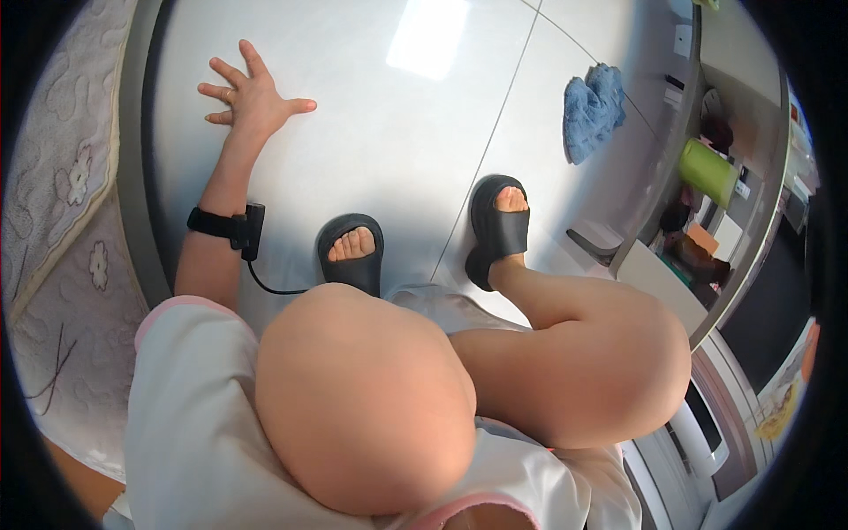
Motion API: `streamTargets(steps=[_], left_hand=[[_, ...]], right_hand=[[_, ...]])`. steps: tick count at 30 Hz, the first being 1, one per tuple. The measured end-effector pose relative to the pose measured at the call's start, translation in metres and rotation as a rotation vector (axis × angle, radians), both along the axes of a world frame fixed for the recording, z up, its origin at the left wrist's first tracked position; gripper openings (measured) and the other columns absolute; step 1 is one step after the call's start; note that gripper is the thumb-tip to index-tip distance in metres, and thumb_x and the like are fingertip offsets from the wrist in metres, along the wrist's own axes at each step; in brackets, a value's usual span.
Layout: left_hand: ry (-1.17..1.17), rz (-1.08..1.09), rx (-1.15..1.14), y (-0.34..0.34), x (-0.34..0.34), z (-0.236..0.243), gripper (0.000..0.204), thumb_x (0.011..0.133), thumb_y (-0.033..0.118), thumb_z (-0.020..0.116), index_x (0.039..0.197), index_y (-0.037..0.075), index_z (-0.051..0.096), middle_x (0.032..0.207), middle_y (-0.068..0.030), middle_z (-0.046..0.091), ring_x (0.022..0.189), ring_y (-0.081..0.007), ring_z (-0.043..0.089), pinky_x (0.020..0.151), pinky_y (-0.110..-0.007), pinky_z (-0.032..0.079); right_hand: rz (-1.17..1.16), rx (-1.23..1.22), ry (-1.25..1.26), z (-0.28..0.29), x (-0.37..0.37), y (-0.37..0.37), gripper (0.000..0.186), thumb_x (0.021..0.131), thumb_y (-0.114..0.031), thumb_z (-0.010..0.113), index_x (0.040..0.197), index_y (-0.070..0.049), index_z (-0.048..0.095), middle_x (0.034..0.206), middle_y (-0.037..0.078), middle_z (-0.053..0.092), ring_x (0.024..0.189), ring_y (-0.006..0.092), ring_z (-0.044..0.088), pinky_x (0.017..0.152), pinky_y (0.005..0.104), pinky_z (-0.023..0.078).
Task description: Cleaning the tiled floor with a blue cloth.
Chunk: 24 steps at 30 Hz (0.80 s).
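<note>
My left hand (252, 102) is stretched out over the pale tiled floor (371, 159), near the bed's edge. Its fingers are spread wide and nothing is in them. Whether the palm touches the tiles, I cannot tell. A black strap with a small box (251, 231) is fastened round my left forearm, and a thin black cable runs from it toward my knee. Of my right arm only a pink-edged sleeve opening (473, 505) shows at the lower edge; the hand itself is out of sight. A crumpled blue cloth (590, 115) lies on the floor at the far right.
My bent knees fill the middle, with black slippers (350, 265) on my feet. Along the left stands a bed with a pale patterned cover (66, 159). At the right is a shelf unit (738, 265) holding a green container (708, 172) and assorted small things.
</note>
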<state>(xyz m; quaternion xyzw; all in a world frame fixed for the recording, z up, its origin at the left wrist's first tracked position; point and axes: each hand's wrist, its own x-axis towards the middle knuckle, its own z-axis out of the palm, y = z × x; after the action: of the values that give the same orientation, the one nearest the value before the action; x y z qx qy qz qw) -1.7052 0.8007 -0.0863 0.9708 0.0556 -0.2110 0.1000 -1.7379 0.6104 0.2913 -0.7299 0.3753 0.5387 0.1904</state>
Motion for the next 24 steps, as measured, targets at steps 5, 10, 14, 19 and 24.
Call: streamTargets(steps=[5, 10, 14, 19, 24], left_hand=[[0.011, 0.023, -0.039, 0.005, -0.002, 0.005, 0.121, 0.056, 0.047, 0.079, 0.140, 0.011, -0.001, 0.136, -0.0370, -0.012, 0.117, -0.0625, -0.016, 0.084, -0.077, 0.001], [0.024, 0.020, -0.045, 0.007, -0.003, 0.009, 0.121, 0.056, 0.048, 0.079, 0.141, 0.012, 0.000, 0.136, -0.0370, -0.010, 0.118, -0.0624, -0.015, 0.085, -0.076, 0.002], [-0.028, -0.001, -0.051, 0.000, 0.001, 0.005, 0.121, 0.056, 0.048, 0.078, 0.141, 0.012, 0.000, 0.136, -0.0371, -0.008, 0.118, -0.0624, -0.014, 0.085, -0.076, 0.002], [-0.011, -0.004, -0.062, -0.001, 0.001, 0.006, 0.120, 0.056, 0.048, 0.078, 0.141, 0.012, 0.000, 0.137, -0.0364, -0.009, 0.119, -0.0618, -0.013, 0.086, -0.076, 0.003], [0.020, 0.025, 0.000, 0.009, -0.006, 0.015, 0.120, 0.056, 0.048, 0.078, 0.141, 0.012, 0.000, 0.137, -0.0364, -0.009, 0.120, -0.0612, -0.012, 0.086, -0.076, 0.006]], right_hand=[[-0.508, 0.104, -0.085, 0.001, -0.016, -0.035, 0.041, 0.072, -0.029, 0.054, 0.108, -0.008, 0.057, 0.095, 0.013, 0.063, 0.090, 0.0220, 0.060, 0.076, 0.0333, 0.046], [-0.915, 0.245, -0.392, -0.093, -0.195, -0.146, 0.036, 0.078, -0.024, 0.049, 0.109, -0.006, 0.055, 0.096, 0.011, 0.063, 0.092, 0.0211, 0.060, 0.076, 0.0340, 0.046], [-0.815, 0.192, -0.624, -0.148, -0.238, -0.186, 0.024, 0.090, -0.017, 0.040, 0.106, -0.005, 0.054, 0.096, 0.007, 0.062, 0.095, 0.0168, 0.057, 0.081, 0.0323, 0.044], [-0.859, 0.475, -0.446, -0.159, -0.226, -0.176, 0.024, 0.090, -0.017, 0.041, 0.107, -0.005, 0.054, 0.098, 0.007, 0.061, 0.097, 0.0138, 0.054, 0.083, 0.0250, 0.040], [-0.858, 0.469, -0.406, -0.144, -0.257, -0.159, 0.028, 0.086, -0.017, 0.047, 0.112, -0.005, 0.050, 0.103, 0.008, 0.058, 0.101, 0.0158, 0.052, 0.085, 0.0265, 0.039]])
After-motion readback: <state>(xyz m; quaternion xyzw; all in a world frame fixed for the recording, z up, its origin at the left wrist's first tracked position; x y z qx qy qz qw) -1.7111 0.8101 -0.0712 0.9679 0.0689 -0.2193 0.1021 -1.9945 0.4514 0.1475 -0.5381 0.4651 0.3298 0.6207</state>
